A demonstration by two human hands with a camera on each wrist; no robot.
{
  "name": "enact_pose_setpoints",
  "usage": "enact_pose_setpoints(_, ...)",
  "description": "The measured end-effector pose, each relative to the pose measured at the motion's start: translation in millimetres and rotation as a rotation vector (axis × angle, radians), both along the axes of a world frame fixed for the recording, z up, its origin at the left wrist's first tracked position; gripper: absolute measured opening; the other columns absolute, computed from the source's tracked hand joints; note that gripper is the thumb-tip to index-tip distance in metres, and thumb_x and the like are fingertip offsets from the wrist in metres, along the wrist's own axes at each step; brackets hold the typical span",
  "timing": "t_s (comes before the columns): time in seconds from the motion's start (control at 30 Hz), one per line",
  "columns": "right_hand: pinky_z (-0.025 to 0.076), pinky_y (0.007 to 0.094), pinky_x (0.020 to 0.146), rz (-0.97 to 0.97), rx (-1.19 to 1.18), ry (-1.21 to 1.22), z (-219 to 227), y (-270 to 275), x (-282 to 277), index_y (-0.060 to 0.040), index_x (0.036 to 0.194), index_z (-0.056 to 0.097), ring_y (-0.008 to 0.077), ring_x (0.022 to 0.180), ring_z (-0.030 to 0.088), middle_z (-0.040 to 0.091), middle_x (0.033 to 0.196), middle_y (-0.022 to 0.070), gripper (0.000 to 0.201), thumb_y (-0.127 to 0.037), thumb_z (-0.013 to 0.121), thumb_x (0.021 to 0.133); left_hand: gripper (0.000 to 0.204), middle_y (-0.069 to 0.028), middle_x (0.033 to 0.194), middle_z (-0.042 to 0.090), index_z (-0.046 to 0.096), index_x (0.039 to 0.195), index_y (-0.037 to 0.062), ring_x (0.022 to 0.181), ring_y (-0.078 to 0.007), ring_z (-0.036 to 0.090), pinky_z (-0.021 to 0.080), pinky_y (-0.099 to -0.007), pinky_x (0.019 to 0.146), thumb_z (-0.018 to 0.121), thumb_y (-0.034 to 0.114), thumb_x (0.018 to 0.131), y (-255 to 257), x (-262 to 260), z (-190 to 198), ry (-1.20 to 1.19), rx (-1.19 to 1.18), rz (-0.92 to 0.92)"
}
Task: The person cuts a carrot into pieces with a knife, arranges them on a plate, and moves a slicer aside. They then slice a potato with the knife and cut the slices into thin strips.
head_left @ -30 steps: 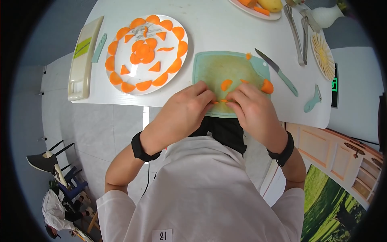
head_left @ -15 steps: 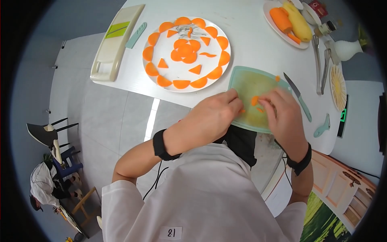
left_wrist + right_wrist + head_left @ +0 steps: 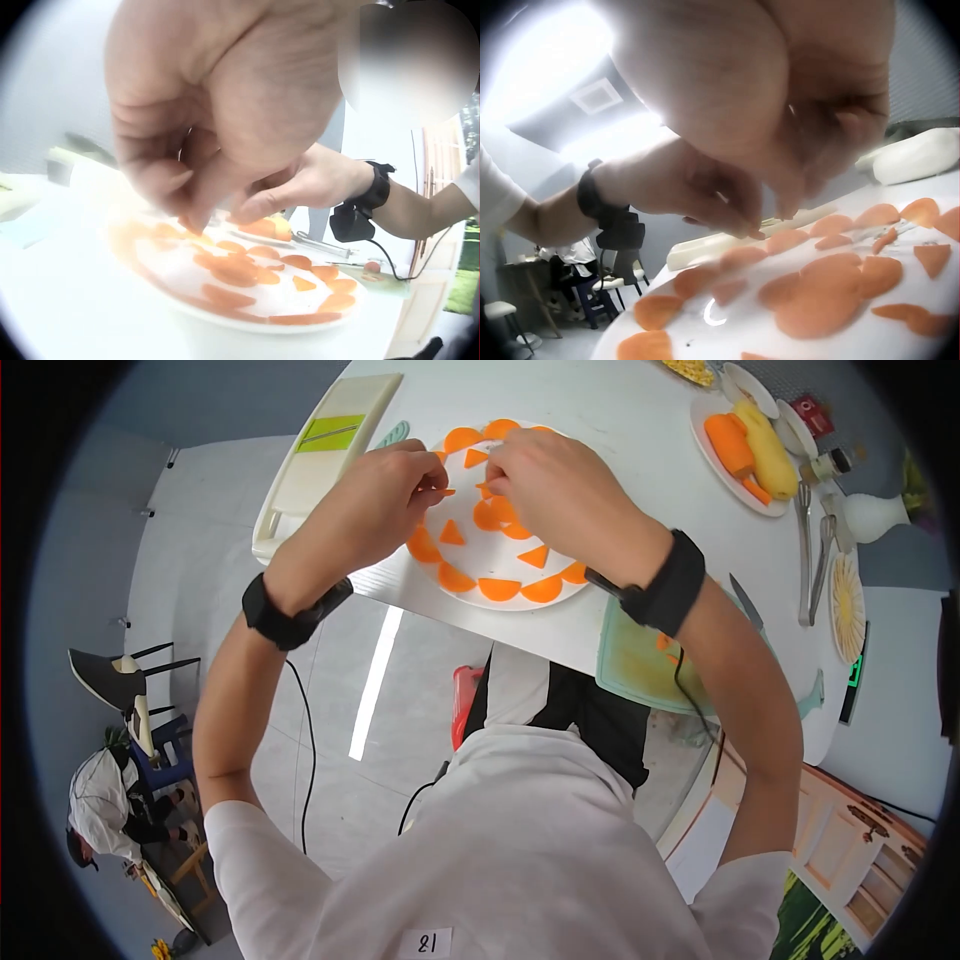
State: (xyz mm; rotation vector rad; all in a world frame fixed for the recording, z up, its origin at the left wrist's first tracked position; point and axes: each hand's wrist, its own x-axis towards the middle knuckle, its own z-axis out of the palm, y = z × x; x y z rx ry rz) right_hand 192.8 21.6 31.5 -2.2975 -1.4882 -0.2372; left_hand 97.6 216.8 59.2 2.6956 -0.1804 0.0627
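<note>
My left hand (image 3: pixel 385 495) is over the left side of a round white plate (image 3: pixel 480 600), pinching a small carrot sliver (image 3: pixel 447 492) between its fingertips. The left wrist view has this sliver (image 3: pixel 193 225) under the thumb, above the plate. My right hand (image 3: pixel 550 475) is over the plate's upper middle, fingers curled and tips close together; I cannot tell whether they hold a piece. Carrot half-rounds (image 3: pixel 498 589) line the rim. Inside are carrot triangles (image 3: pixel 535 556) and a flower of overlapping carrot slices (image 3: pixel 821 292), partly hidden in the head view by my right hand.
A green cutting board (image 3: pixel 640 660) with carrot bits lies right of the plate, partly under my right forearm. A mandoline slicer (image 3: pixel 325 445) stands left. Further right are a knife (image 3: pixel 745 600), tongs (image 3: pixel 815 560) and a plate of vegetables (image 3: pixel 765 505). Cables hang from both wrist cameras.
Both hands have left the cutting board and moved left and away from the body, over the plate. The left hand has carried a carrot sliver along. The head view has shifted.
</note>
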Motion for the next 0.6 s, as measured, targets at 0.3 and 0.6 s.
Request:
enact_pose_setpoints(0.3, 0.053, 0.0417, 0.068, 0.032, -0.084, 0.087, -3, 29, 10, 0.0033, 0.080, 0.073, 0.0353, 0.075, 0.066, 0.069, 0.082, 0.0203, 0.011, 0.002, 0.062, 0.077, 0.010, -0.0136, 0.097, 0.066, 0.069, 0.101, -0.0042, 0.083, -0.0281, 0.066, 0.055, -0.0345, 0.077, 0.064, 0.000, 0.094, 14, 23, -18, 0.073, 0.043, -0.118)
enact_pose_setpoints(0.6, 0.053, 0.0440, 0.066, 0.030, -0.097, 0.120, -10, 37, 7, 0.0026, 0.081, 0.073, 0.0363, 0.074, 0.067, 0.069, 0.077, 0.0213, 0.012, 0.003, 0.061, 0.077, 0.011, -0.0143, 0.097, 0.067, 0.069, 0.101, -0.0048, 0.082, -0.0281, 0.065, 0.055, -0.0355, 0.077, 0.065, -0.002, 0.091, 17, 26, -21, 0.121, 0.040, -0.112)
